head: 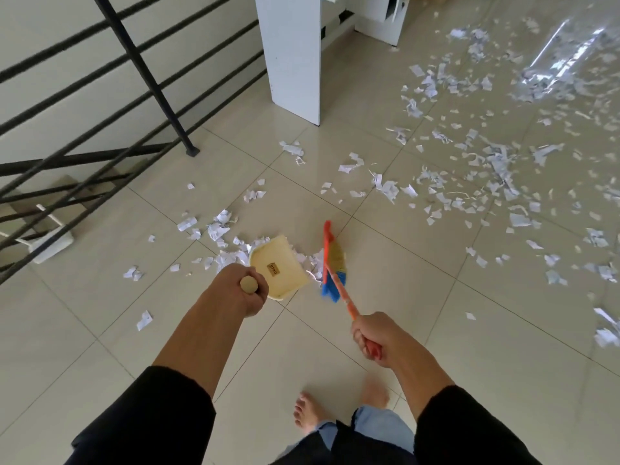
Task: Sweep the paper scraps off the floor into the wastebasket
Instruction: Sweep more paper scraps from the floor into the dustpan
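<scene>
Head view takes in a tiled floor (436, 330) strewn with paper scraps (486, 156) — thickest far to the right, with a smaller cluster beside the cream dustpan (280, 268). A white cabinet (292, 52) stands beyond, and a black railing (100, 95) runs at left. The broom (332, 263) has its bristles just right of the dustpan. The left hand (240, 288) grips the dustpan's wooden handle; the right hand (375, 337) is curled round the broom's orange handle — both hands near the scraps at the pan.
</scene>
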`<state>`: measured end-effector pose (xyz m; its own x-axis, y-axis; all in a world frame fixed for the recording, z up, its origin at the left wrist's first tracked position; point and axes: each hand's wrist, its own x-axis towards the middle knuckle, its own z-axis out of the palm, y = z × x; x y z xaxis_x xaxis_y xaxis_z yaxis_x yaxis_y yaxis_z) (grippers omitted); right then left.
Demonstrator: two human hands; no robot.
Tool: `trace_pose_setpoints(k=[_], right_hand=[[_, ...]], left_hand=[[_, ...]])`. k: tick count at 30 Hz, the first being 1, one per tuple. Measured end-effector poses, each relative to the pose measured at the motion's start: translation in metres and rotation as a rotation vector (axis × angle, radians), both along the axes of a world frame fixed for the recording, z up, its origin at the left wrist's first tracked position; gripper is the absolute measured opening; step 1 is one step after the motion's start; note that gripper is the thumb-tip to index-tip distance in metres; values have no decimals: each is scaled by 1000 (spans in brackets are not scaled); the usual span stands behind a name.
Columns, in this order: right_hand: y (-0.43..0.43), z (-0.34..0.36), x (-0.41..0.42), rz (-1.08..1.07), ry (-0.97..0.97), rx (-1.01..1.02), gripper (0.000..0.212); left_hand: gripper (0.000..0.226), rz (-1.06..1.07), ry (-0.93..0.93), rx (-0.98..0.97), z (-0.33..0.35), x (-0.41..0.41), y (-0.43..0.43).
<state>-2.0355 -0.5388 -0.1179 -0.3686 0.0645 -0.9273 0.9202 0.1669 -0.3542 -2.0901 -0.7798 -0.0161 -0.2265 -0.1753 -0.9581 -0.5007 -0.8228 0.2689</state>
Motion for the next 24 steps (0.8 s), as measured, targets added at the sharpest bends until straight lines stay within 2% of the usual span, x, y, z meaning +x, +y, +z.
trace_pose_setpoints(k=[4,8,12,14,16,19,24], right_hand=[[-4,19,-17,273,55,73,12],[-4,30,-17,413,178,225,15],[-28,27,-10,551,218,385,16],[-37,18,-10,510,182,339,21],[-38,14,-14,396,90,198,22],[-28,21,-12,320,10,35,12],[-26,34,-5,484,208,99,16]], left_hand=[[20,64,7,-16,10,3,-18],[24,129,28,-22,16,13,-34],[25,190,31,-2,15,27,-56],[31,215,32,3,12,34,-66],[32,235,18,-8,10,40,-72],[25,231,-16,-22,6,42,-73],[17,223,-36,-7,0,37,-71]])
